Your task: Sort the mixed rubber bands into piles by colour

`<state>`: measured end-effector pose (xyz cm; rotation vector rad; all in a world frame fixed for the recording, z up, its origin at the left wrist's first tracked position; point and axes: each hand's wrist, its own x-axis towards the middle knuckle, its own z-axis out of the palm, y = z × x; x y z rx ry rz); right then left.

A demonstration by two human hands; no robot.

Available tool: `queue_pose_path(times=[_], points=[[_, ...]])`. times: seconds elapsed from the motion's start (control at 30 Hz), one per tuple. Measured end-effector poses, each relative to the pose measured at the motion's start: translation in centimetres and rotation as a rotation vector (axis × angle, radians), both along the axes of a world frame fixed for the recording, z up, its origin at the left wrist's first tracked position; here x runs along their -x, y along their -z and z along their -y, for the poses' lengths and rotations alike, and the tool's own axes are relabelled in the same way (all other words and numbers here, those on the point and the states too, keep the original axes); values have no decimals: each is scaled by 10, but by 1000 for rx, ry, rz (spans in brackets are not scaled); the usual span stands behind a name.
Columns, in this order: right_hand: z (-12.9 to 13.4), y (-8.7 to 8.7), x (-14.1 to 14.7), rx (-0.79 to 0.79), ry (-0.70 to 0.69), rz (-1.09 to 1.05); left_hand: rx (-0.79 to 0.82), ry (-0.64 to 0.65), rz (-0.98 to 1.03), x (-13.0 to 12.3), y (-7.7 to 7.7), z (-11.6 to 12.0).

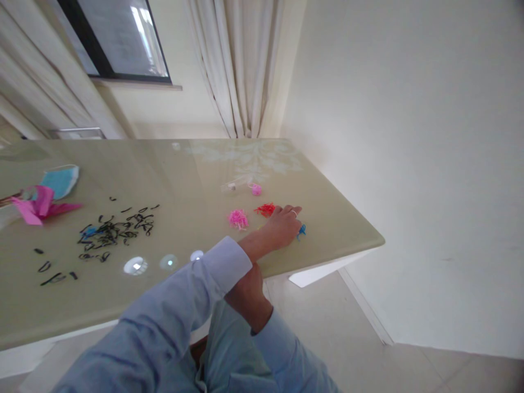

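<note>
My left hand [284,225] reaches across to the right side of the table, just above small piles of rubber bands. Its fingers curl downward and one wears a ring; the fingertips and anything pinched in them are hidden. Red rubber bands [265,209] lie at its left edge, partly covered by it. Blue rubber bands [302,231] show just to its right. A pink rubber band pile [238,219] sits further left, beside the wrist. Under my left forearm, near the table edge, is my right hand [249,292], its fingers covered by the left arm and sleeve.
Black rubber bands [118,232] are scattered at the left of the table [184,191], with something blue among them. Beyond them lie a pink folded paper [41,206] and a blue face mask [61,181]. A small pink item [256,189] lies behind the piles. A wall [429,164] stands right.
</note>
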<state>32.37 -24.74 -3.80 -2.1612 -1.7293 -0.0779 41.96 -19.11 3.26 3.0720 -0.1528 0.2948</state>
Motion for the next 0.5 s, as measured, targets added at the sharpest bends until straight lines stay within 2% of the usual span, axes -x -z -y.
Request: queue_pose_path(times=[0.13, 0.27, 0.4, 0.5], points=[[3, 7, -3, -95, -23, -29, 86, -20, 94, 9, -7, -7], [10, -1, -8, -207, -33, -122, 224, -73, 182, 39, -18, -25], [16, -10, -11, -282, -63, -216, 431, -179, 255, 95, -21, -50], [17, -12, -12, -330, -85, -279, 586, -344, 268, 149, -12, -68]])
